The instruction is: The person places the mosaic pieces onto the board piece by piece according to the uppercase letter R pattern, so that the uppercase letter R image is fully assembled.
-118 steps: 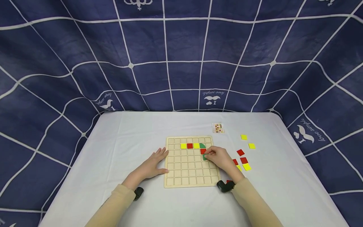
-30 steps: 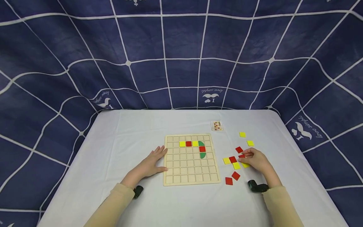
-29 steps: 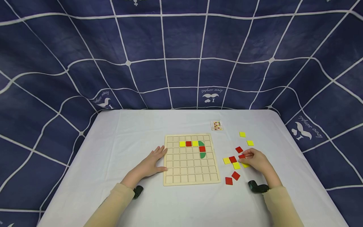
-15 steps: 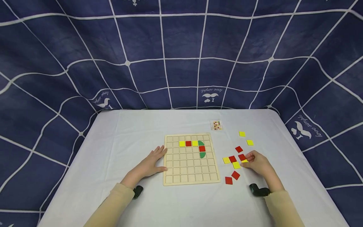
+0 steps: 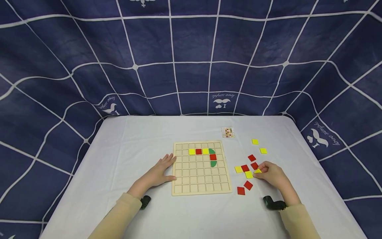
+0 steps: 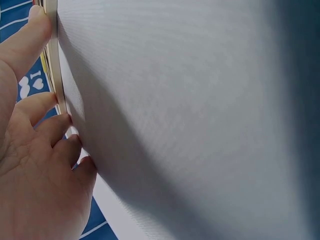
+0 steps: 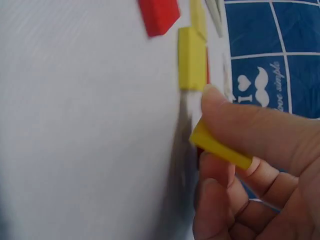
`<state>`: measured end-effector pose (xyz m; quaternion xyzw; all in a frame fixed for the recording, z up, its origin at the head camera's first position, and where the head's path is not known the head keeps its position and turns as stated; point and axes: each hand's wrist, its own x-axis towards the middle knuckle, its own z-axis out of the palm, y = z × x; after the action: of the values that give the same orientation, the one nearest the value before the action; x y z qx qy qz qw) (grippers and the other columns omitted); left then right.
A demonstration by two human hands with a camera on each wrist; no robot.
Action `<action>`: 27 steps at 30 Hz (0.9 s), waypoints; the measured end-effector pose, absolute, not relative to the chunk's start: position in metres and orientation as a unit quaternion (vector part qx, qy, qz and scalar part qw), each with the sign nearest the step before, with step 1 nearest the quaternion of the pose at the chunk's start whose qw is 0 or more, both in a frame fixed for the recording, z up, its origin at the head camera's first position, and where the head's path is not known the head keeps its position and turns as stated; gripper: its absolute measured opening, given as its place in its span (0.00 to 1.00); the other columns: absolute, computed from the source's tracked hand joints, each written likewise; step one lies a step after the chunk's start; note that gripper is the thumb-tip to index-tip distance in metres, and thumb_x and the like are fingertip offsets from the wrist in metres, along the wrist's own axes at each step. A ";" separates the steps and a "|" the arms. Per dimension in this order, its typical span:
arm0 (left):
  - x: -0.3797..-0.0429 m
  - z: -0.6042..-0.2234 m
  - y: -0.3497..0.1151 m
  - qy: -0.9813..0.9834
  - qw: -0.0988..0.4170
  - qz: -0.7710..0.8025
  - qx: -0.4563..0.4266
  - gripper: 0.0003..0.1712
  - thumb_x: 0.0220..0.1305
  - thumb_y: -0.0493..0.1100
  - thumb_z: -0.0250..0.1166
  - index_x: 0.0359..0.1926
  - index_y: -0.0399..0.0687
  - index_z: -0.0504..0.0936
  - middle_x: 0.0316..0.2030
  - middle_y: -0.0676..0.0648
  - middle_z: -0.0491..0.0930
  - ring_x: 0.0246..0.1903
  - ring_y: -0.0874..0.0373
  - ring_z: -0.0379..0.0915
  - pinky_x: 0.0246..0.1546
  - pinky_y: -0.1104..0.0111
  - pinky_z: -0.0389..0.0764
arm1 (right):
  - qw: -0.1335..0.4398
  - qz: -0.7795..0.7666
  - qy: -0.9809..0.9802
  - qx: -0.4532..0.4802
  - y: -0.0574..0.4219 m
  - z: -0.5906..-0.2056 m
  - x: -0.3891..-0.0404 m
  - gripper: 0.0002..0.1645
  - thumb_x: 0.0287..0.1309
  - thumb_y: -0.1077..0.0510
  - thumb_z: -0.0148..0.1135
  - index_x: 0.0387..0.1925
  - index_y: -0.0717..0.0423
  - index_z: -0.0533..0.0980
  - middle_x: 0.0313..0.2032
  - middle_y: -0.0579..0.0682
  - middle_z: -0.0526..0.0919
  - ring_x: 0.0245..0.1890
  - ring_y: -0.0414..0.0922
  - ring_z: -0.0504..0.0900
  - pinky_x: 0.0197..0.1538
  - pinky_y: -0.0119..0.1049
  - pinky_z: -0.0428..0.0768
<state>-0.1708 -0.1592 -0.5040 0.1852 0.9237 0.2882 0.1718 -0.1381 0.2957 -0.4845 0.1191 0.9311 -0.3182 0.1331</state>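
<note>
Tile (image 5: 258, 171), yellow, evenly coloured, straight-edged, with a sharp corner. From the head, visible only as a small triangle, remainder behind fingertips; from the right wrist, slanted, with some thickness showing. Location: right of the wooden grid board (image 5: 194, 179), at the near right side of a loose cluster. Cannot tell whether clear of the white tablecloth (image 5: 143, 139) or touching.

Right hand (image 5: 273, 174): pinching, thumb on one side and fingers on the other, gap just tile-wide. Left hand (image 5: 157, 172): fingers spread and extended, thumb and fingertips touching the left edge of the board, nothing grasped.

On the board, second row from the far side, left to right: yellow square (image 5: 192, 151), red square (image 5: 198, 151), another yellow, green quarter-circle (image 5: 211, 151). Down the same column from the green: red, then a second green quarter-circle (image 5: 213, 163).

In the way: red tile (image 5: 254, 166) just beside the right fingertips; yellow tile (image 5: 249, 174) just off the thumb. Farther towards the board, close together, another yellow and another red. Two reds on the near side, one on the far side; two yellows farther out.

Beyond the board: small printed pattern card (image 5: 228, 132). Behind the table: navy curtain (image 5: 194, 39), white-lined. At the wrists: black devices (image 5: 274, 203), beige sleeves (image 5: 299, 220).
</note>
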 end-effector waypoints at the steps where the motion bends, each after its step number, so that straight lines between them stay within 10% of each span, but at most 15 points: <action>1: -0.171 -0.504 -0.159 0.924 0.172 0.288 0.185 0.52 0.58 0.53 0.71 0.76 0.44 0.55 0.78 0.42 0.46 0.78 0.44 0.35 0.77 0.49 0.44 | 0.129 -0.324 0.930 0.115 0.294 -0.484 -0.139 0.23 0.51 0.50 0.75 0.38 0.61 0.75 0.28 0.51 0.75 0.30 0.46 0.71 0.30 0.34 0.69; 27: -0.170 -0.503 -0.157 0.929 0.166 0.280 0.179 0.52 0.57 0.53 0.72 0.76 0.43 0.56 0.77 0.41 0.47 0.78 0.44 0.37 0.77 0.50 0.45 | 0.085 -0.462 0.883 0.009 0.176 -0.489 -0.173 0.13 0.50 0.57 0.76 0.36 0.54 0.81 0.30 0.48 0.81 0.28 0.41 0.77 0.31 0.26 0.77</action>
<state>-0.1700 -0.1566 -0.5032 0.1786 0.9286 0.2795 0.1664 -0.1732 0.1760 -0.4889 0.0092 0.8827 -0.4620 0.0851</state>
